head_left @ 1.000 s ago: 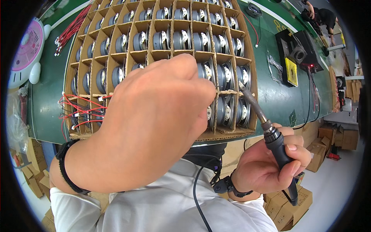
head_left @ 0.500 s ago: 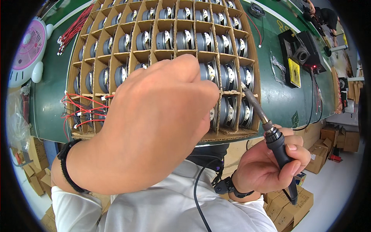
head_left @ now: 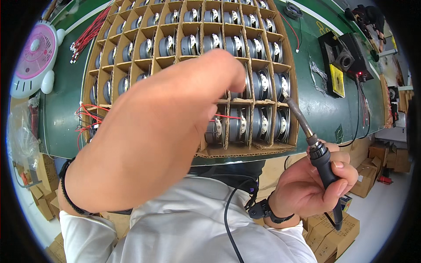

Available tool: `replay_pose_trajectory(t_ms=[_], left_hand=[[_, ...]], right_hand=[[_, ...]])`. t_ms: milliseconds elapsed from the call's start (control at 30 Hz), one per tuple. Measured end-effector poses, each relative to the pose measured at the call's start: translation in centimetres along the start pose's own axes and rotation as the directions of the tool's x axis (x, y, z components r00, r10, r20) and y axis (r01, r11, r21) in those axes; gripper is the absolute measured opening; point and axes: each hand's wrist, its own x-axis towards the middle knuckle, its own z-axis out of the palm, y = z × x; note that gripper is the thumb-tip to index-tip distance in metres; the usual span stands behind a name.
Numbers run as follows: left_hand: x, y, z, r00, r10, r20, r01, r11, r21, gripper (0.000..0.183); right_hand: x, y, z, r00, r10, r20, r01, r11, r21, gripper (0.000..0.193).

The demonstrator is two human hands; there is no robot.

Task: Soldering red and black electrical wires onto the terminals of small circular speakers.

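My right hand (head_left: pixel 322 179) grips the black handle of a soldering iron (head_left: pixel 325 164). The iron's metal tip slants up and left to a round speaker (head_left: pixel 283 87) in the cardboard-divided box (head_left: pixel 245 152). Above the box's near rows, my left hand (head_left: pixel 175 105) is bent over with its back toward me. Its thumb and forefinger point down among the cells, slightly blurred, and the remaining fingers are hidden. Beside the thumb a red wire (head_left: pixel 229 116) reaches across to a speaker's white terminal strip (head_left: pixel 243 122). Whether the left fingers hold anything is hidden.
Red and black wires (head_left: pixel 87 116) with white connectors lie over the box's left edge. A red wire bundle (head_left: pixel 90 35) and a pink-white fan (head_left: pixel 37 59) are at far left. To the right stand a soldering station (head_left: pixel 357 55) and yellow sponge (head_left: pixel 337 81).
My left hand has shifted leftward and its forefinger and thumb have come apart, uncovering a red wire at a near-row speaker. The view moved slightly; my right hand keeps the iron near the same cell.
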Motion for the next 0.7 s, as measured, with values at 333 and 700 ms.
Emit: replay_pose_trajectory(t_ms=[333,700], left_hand=[[0.5,0.0,0.4,0.978,0.203,-0.042,-0.193,0.966,0.171,0.013],[1.3,1.2,0.6,0.992,0.130,0.005,-0.129,0.979,0.155,0.017]], right_hand=[[0.1,-0.3,-0.1,1.000,0.002,0.003,-0.002,1.000,0.002,0.033],[0.1,-1.5,-0.8,0.994,-0.017,0.112,0.010,0.998,0.068,0.028]])
